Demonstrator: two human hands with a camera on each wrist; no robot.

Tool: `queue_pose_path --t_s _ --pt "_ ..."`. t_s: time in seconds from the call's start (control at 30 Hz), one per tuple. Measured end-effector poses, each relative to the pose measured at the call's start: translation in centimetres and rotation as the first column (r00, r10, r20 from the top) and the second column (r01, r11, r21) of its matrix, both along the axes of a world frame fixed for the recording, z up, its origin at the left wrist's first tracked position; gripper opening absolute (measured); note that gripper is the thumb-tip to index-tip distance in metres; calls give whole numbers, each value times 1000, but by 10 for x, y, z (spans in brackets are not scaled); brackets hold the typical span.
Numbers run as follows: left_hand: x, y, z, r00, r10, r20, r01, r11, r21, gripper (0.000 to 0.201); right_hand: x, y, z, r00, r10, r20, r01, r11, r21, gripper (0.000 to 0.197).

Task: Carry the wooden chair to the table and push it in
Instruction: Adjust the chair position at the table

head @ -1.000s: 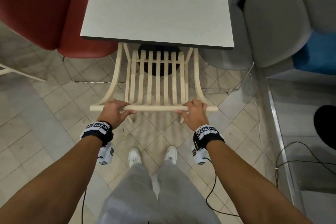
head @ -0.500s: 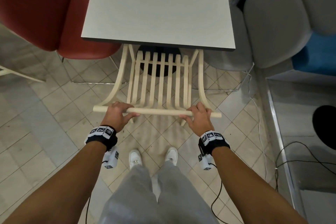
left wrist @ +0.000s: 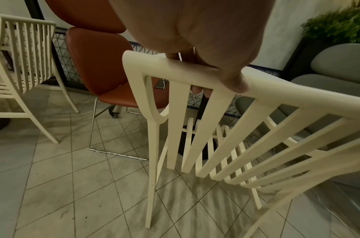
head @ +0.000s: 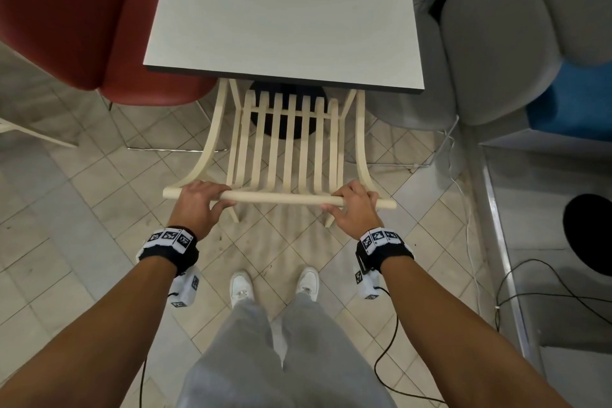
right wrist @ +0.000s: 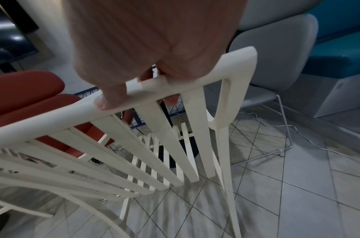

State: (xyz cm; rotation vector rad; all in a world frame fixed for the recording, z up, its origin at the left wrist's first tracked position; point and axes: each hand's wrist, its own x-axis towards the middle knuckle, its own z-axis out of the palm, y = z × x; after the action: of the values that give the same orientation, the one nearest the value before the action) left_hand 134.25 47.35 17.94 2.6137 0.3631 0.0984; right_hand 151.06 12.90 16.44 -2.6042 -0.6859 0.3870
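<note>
The cream slatted wooden chair (head: pixel 288 149) stands in front of me with its seat under the near edge of the grey square table (head: pixel 284 20). My left hand (head: pixel 198 200) grips the left part of the chair's top rail (head: pixel 278 198), fingers over it and thumb beneath. My right hand (head: pixel 356 205) grips the right part the same way. In the left wrist view the fingers (left wrist: pixel 197 89) curl round the rail (left wrist: pixel 276 90). In the right wrist view the thumb (right wrist: pixel 112 98) lies on the rail (right wrist: pixel 52 119).
A red chair (head: pixel 82 20) stands at the table's left, a grey chair (head: pixel 490 43) and blue bench (head: pixel 576 99) at its right. The table's black base (head: pixel 284 109) shows through the slats. Cables (head: pixel 463 209) run over the tiled floor on the right. A second cream chair (left wrist: pixel 22 64) stands far left.
The chair back has shifted slightly toward me and the view has moved back a little; more of the slats show outside the table edge. Both hands keep their grip on the rail.
</note>
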Motion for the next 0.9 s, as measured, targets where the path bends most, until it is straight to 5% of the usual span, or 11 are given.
queue_pose_path --t_s 0.23,0.37,0.57,0.9 --pt "-1 5 -1 1000 13 11 -13 1000 -19 30 11 7 3 1000 7 -14 -7 1000 -6 43" --pt "-5 6 -6 999 -5 45 6 1000 -8 31 3 7 0 999 -31 27 31 1000 -2 66" --pt "-16 1 -1 999 -3 48 4 1000 -19 27 0 4 0 997 63 53 -64 998 17 39" --pt "-23 -3 -4 997 41 72 -36 997 -69 29 -11 3 4 999 14 42 -17 998 59 39"
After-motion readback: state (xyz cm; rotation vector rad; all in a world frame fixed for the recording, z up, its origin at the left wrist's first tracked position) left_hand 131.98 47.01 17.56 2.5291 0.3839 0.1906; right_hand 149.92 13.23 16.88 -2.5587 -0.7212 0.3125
